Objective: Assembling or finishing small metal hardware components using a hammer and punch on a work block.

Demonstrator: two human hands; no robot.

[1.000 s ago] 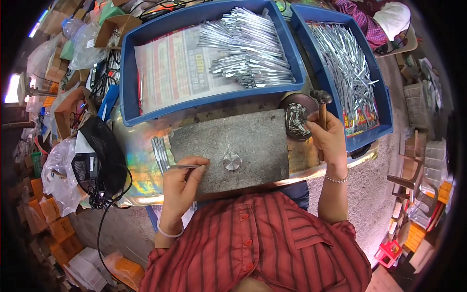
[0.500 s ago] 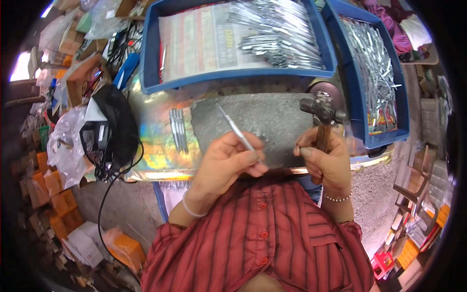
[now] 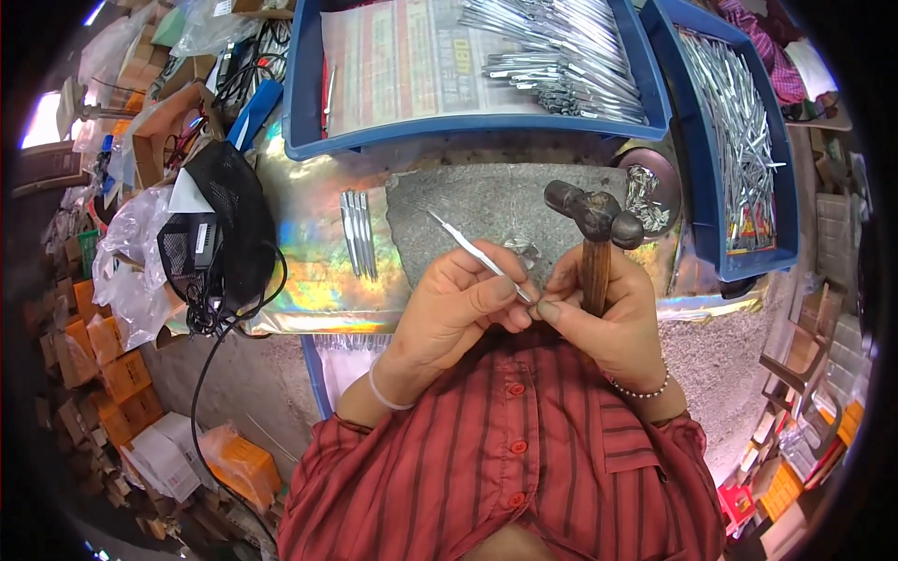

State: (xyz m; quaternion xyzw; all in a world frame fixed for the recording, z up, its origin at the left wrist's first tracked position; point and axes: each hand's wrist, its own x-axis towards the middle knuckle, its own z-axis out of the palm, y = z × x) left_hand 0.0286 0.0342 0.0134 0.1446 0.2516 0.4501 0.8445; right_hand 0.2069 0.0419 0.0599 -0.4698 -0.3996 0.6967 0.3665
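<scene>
While both hands meet over the near edge of the grey stone slab (image 3: 505, 201), the left hand (image 3: 458, 313) pinches one thin, silvery metal strip (image 3: 477, 254) that slants up over the slab. The right hand (image 3: 599, 313) is clamped on the wooden handle of one dark-headed hammer (image 3: 594, 234), its fingertips touching the strip's near end. Left of the slab about four like strips (image 3: 358, 234) lie on the table (image 3: 299, 271). Beyond the slab stand two blue trays (image 3: 309, 103), each heaped with metal strips. Right of the slab, a small round dish (image 3: 647, 192) holds shiny bits.
</scene>
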